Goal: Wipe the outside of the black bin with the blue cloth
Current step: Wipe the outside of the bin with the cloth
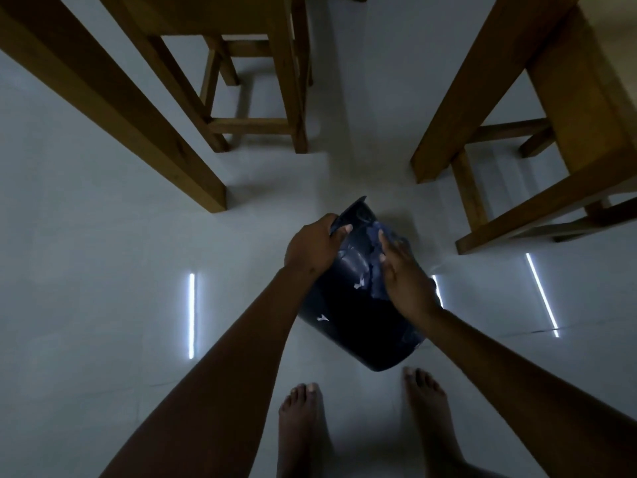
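i see l hand (pixel 312 248) curled tight on rim of tilted bin (pixel 344 326); r hand (pixel 406 281), fingers straight, presses cloth (pixel 369 243) flat on bin's side.

At frame centre a tilted bin (pixel 358 326) lies between the left hand (pixel 312 248) gripping its rim and the right hand (pixel 405 281) pressing a cloth (pixel 374 250) on its side, feet (pixel 300 419) below, a stool (pixel 255 125) above.
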